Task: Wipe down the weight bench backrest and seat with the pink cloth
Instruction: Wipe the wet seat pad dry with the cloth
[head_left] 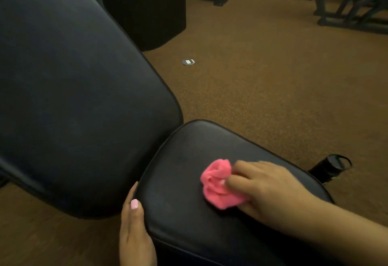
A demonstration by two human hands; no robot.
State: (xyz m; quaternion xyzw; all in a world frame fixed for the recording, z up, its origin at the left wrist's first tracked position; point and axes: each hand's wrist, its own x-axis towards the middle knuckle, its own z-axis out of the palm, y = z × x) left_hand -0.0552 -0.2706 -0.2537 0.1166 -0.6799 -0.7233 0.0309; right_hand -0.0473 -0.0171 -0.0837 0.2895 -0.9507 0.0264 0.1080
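right hand [270,190] grips crumpled pink cloth [218,183] | smooth black padded seat [189,213]

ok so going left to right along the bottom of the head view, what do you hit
left hand resting on the seat's left edge → pink cloth bunched on the seat → right hand holding the cloth → black tube end sticking out past the seat's right side

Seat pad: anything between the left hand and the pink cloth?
Nothing. In the head view, only bare black seat separates the left hand, at the seat's edge, from the pink cloth.
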